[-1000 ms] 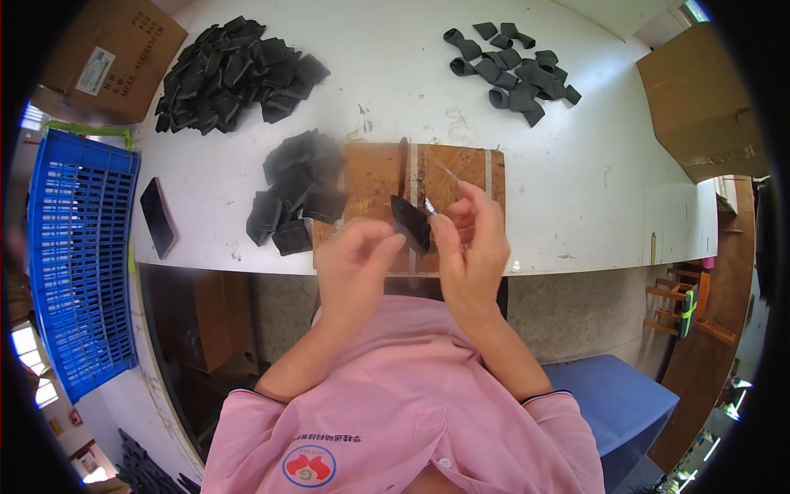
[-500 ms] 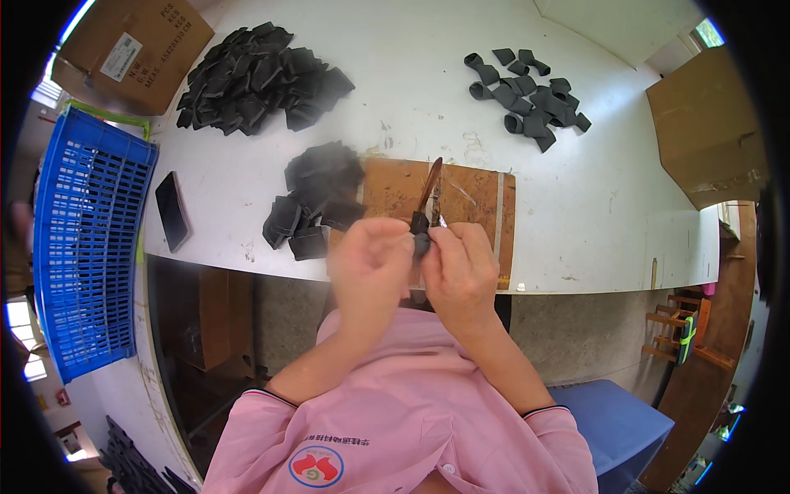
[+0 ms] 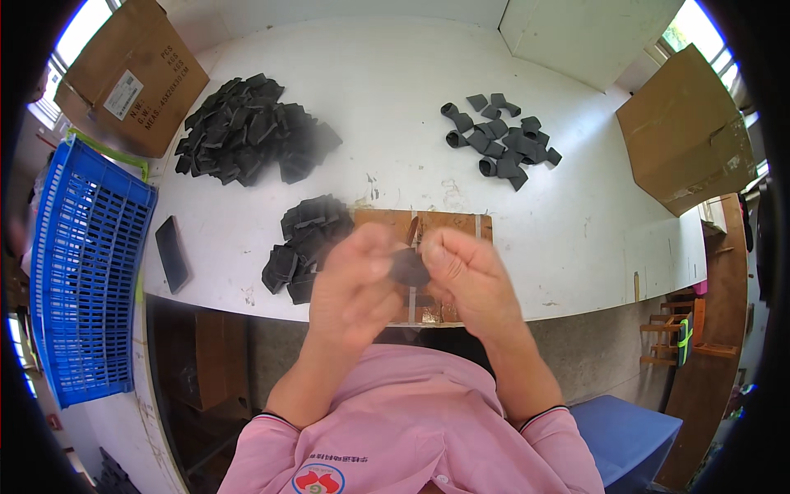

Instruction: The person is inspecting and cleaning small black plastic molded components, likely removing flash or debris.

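Between my hands, over the brown board (image 3: 457, 222), is a small black fabric piece (image 3: 409, 268), smeared by motion. My left hand (image 3: 355, 284) pinches its left side, fingers curled. On the other side, my right hand (image 3: 471, 276) grips it between thumb and bent forefinger. Behind my fingers a narrow reddish-brown pointed tool (image 3: 412, 230) shows in part; its lower part is hidden. Left of the board, next to my left hand, lies a small heap of flat black pieces (image 3: 309, 235).
A large pile of flat black pieces (image 3: 239, 132) lies at the far left, and several curled ones (image 3: 514, 144) at the far right. Cardboard boxes (image 3: 687, 132) stand at both sides. A blue basket (image 3: 95, 272) and a phone (image 3: 171, 253) are at the left.
The black piece has come off the pointed tool and is now held between both hands, nearer to me. The whole view has shifted, so the table sits lower in it.
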`<state>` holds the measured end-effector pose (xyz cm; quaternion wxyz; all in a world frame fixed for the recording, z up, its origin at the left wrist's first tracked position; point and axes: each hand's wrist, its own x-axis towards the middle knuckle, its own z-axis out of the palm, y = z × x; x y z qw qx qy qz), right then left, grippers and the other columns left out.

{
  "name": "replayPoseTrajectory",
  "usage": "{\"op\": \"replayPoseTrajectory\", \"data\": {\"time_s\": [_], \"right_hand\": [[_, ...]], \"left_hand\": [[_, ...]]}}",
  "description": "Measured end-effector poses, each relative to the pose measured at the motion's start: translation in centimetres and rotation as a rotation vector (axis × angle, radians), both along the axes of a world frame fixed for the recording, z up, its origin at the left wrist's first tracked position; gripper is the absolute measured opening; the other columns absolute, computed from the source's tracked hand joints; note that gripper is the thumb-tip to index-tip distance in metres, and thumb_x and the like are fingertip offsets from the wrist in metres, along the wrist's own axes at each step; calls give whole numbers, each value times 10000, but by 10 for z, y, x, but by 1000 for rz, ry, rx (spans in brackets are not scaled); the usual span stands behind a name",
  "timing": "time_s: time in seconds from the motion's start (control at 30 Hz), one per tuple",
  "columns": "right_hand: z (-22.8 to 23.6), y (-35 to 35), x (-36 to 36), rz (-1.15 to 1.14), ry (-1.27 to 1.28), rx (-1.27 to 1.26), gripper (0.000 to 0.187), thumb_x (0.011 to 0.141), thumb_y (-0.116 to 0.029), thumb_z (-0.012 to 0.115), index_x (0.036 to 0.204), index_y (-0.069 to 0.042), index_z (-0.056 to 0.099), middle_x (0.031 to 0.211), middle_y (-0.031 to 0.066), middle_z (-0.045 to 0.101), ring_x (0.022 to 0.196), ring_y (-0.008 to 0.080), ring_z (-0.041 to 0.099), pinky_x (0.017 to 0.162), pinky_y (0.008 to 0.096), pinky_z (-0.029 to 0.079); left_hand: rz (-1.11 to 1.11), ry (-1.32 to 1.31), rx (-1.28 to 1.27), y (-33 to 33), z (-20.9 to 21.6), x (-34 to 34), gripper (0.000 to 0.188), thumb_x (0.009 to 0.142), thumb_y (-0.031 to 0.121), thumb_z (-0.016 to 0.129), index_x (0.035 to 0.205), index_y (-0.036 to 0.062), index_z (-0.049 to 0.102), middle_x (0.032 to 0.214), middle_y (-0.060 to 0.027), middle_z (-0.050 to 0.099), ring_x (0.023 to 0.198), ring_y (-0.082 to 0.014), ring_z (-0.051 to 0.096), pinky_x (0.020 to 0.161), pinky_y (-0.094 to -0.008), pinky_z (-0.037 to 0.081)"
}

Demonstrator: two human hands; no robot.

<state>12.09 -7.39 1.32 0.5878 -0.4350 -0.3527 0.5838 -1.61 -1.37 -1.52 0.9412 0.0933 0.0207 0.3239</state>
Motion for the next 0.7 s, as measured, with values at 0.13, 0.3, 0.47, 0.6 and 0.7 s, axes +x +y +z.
{"op": "replayPoseTrajectory", "data": {"time_s": [0.13, 0.3, 0.47, 0.6, 0.7], "right_hand": [[16, 28, 18, 101, -123, 45, 274, 896, -262, 469, 718, -56, 489, 622, -48, 409, 530, 26, 332, 465, 179, 275], [-10, 32, 20, 119, -67, -8, 213, 873, -211, 511, 770, -25, 519, 615, -33, 432, 544, 46, 387, 490, 191, 315], [-17, 18, 14, -384, -672, 250, 175, 810, -161, 587, 861, 0, 541, 747, 51, 515, 615, 132, 487, 547, 247, 396], [-5, 9, 4, -455, -917, 522, 258, 722, -120, 670, 929, -15, 557, 857, 95, 518, 696, 181, 551, 599, 273, 453], [1, 13, -1, -384, -785, 487, 248, 682, -47, 692, 897, -4, 574, 829, 80, 539, 656, 147, 553, 535, 242, 463]], "left_hand": [[-142, -130, -68, 13, 24, 3, 201, 825, 3, 434, 1021, -15, 474, 843, -141, 576, 339, -25, 335, 317, -170, 239], [235, 548, 336, 11, 7, 8, 226, 832, 85, 513, 1035, -13, 488, 851, -93, 579, 407, -19, 369, 363, -157, 257], [714, 761, 1074, 17, 18, 23, 331, 744, -24, 559, 1071, -3, 513, 938, -67, 562, 811, -130, 546, 727, -251, 451], [696, 681, 1170, 20, 9, 20, 238, 725, -74, 542, 945, 12, 579, 931, -75, 564, 809, -132, 524, 716, -258, 443], [659, 417, 795, 13, 9, 22, 110, 802, -6, 528, 908, 2, 558, 891, -77, 554, 814, -141, 515, 732, -271, 438]]}}
